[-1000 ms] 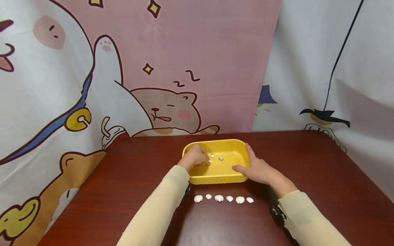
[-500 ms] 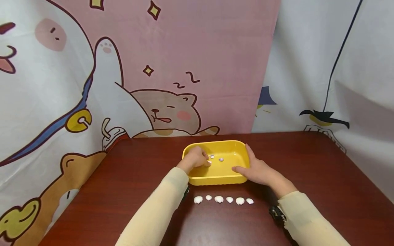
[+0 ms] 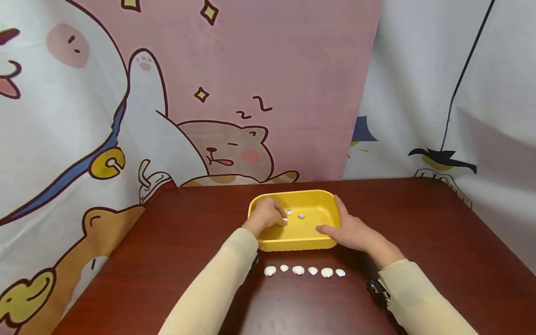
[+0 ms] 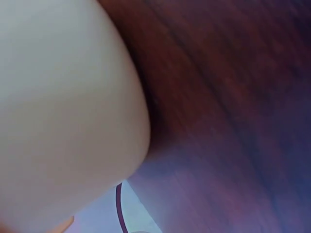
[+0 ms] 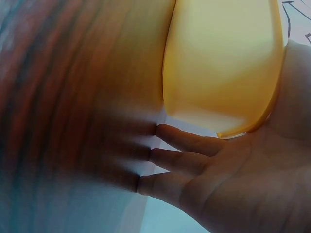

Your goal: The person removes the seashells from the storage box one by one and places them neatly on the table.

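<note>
In the head view a yellow tray stands on the table. My left hand reaches over its left side, with thumb and forefinger pinching a small white shell. Near those fingertips, a whitish shell and a purplish shell lie on the tray floor. My right hand holds the tray's right end, the thumb over the rim and inside. The right wrist view shows the tray's outer wall beside the palm, and fingertips of the right hand reaching the table.
In front of the tray runs a row of several white shells, larger and smaller ones alternating. The dark red-brown table ends at a printed cloth backdrop. A pale, blurred surface fills the left of the left wrist view.
Nearly everything stays in place. The fingers of my left hand shift slightly around the small white shell; the tray, the right hand and the row keep their positions.
</note>
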Demonstrator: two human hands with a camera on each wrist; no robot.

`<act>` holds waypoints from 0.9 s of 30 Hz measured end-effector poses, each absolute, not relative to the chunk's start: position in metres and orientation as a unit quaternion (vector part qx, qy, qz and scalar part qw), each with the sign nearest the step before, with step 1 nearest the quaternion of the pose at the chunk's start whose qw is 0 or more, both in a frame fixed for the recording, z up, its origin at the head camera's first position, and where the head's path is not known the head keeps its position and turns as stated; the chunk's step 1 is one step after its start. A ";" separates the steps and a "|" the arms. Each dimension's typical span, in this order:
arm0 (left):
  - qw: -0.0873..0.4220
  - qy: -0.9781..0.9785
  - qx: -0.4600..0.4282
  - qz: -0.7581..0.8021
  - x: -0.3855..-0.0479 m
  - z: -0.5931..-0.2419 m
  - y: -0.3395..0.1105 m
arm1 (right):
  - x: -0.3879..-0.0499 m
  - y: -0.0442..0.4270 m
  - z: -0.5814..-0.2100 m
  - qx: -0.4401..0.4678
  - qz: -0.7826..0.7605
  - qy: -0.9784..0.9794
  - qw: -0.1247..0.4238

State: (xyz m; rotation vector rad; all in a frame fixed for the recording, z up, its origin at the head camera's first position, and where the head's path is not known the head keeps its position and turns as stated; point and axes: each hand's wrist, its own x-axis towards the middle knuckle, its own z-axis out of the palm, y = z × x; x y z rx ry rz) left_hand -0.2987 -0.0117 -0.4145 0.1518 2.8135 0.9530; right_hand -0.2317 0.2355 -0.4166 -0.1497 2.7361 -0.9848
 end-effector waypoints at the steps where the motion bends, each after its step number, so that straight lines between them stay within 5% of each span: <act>1: 0.082 0.943 0.053 0.317 -0.299 -0.415 -0.012 | -0.231 0.235 -0.416 -0.051 -0.335 0.934 0.115; 27: 0.030 0.970 0.094 0.223 -0.300 -0.423 -0.004 | -0.232 0.235 -0.418 -0.056 -0.325 0.938 0.110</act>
